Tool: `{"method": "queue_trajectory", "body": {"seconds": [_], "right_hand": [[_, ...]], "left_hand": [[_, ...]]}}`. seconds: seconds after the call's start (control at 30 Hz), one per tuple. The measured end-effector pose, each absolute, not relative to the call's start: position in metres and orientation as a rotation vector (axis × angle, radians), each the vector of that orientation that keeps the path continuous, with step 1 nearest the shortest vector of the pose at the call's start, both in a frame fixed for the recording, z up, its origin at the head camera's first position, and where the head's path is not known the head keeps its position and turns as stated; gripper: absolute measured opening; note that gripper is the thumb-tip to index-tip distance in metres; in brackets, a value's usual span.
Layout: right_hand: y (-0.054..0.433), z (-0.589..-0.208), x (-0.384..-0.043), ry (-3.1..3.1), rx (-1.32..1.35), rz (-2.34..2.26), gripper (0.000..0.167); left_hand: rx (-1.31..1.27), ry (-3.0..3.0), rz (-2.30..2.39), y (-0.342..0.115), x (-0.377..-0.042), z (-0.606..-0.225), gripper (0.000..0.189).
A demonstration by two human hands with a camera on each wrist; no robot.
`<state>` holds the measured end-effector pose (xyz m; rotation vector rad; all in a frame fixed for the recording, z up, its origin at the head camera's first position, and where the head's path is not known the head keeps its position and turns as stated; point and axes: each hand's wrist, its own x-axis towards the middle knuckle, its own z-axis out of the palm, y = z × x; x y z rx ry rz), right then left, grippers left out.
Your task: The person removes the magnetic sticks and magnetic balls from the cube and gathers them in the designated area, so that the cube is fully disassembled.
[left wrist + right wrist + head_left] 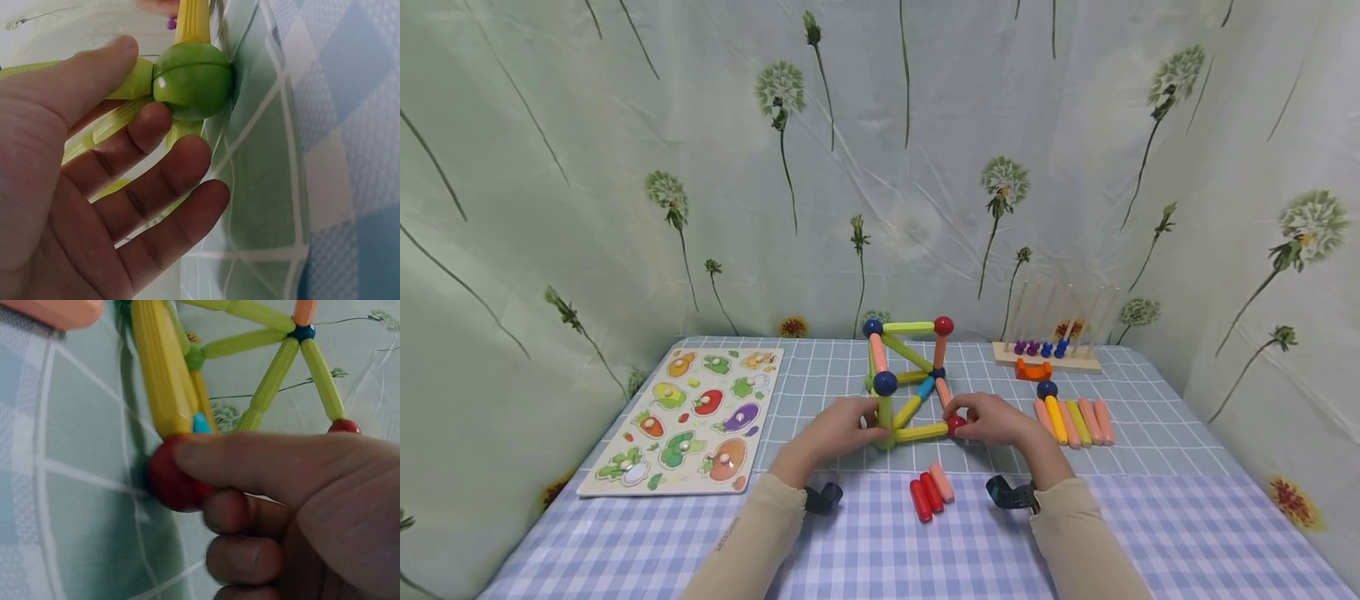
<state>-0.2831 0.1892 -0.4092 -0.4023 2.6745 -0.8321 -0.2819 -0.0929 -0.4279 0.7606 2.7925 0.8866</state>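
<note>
A frame of magnetic sticks and balls stands on the table in the head view, with dark blue balls [885, 383] and a red ball [943, 325] at upper corners. At its near left corner my left hand [842, 429] pinches the upright yellow-green stick [140, 80], just above a green ball [194, 81]; the other fingers are loosely bent. My right hand [996, 419] pinches the red ball [172, 478] at the near right corner between thumb and index finger. A yellow stick [922, 432] runs between these two low corners, its end touching that red ball.
Two red sticks [927, 493] and a pink one [942, 482] lie in front. Right are several coloured sticks [1078, 422], a blue ball [1047, 389], an orange curved piece [1033, 370] and a pegged bead rack [1082, 363]. A vegetable puzzle board [681, 417] lies left.
</note>
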Motion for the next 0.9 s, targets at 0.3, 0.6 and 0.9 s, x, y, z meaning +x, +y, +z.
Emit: {"method": "queue_trajectory", "body": {"seconds": [0.3,0.6,0.9], "right_hand": [[0.195,-0.413,-0.288,2.775,-0.205,-0.912,0.034],[0.193,-0.417,-0.290,2.770,-0.225,-0.980,0.065],[0.183,-0.420,-0.290,2.751,-0.375,-0.910,0.068]], "left_hand": [[0.834,2.697,0.925,-0.074,-0.274,-0.424,0.015],[0.921,2.710,0.900,-0.064,-0.268,-0.422,0.028],[0.174,3.136,0.962,-0.089,-0.281,-0.418,0.021]]}}
